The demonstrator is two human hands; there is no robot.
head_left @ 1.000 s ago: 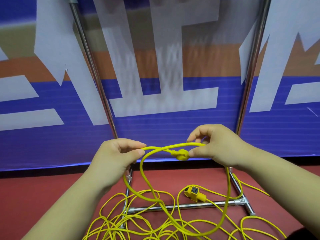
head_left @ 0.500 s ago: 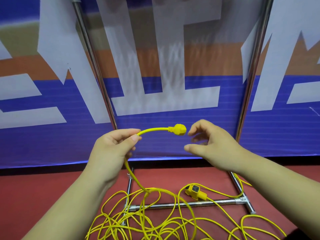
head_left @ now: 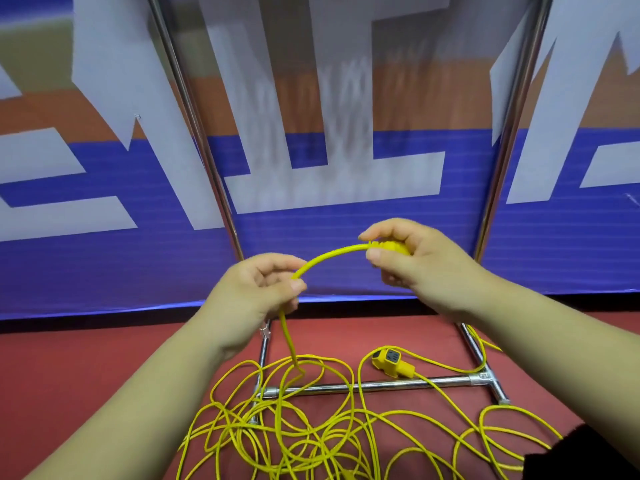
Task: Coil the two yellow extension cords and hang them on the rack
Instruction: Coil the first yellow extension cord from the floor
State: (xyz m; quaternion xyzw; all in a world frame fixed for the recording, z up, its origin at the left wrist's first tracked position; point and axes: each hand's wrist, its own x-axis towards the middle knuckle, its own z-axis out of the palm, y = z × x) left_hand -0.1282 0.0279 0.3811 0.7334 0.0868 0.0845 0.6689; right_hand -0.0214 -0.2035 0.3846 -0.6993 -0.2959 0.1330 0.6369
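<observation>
Blue, white and orange banner panels (head_left: 346,233) fill the background, and a red floor (head_left: 69,368) runs up to their foot. Take the low crossbar (head_left: 415,384) of the chrome rack (head_left: 512,126) as your marker: it lies flat on that floor, with a foot bar at each end. Beyond the crossbar's ends two shiny uprights rise out of the top of the view.

Your left hand (head_left: 256,292) hangs above the left end of the crossbar. Its thumb and forefinger pinch a yellow cord (head_left: 329,256), and the other fingers curl in behind. Your right hand (head_left: 415,265) sits above the middle of the crossbar, a little higher than the left. Its fingers and thumb close round the plug end (head_left: 391,247) of that cord, which shows only partly between them. The cord arches in a short bow from one hand to the other.

From your left hand the cord drops towards the left part of the crossbar and runs into a loose tangle (head_left: 294,438) of yellow loops. That tangle lies across the crossbar and spreads over the floor on your side of it. You cannot tell the two cords apart within it. A yellow socket end (head_left: 389,362) lies on the floor just beyond the middle of the crossbar, its dark face turned up. More loops lie on your side of the crossbar's right end, next to a dark shape (head_left: 588,455) at the frame's corner.
</observation>
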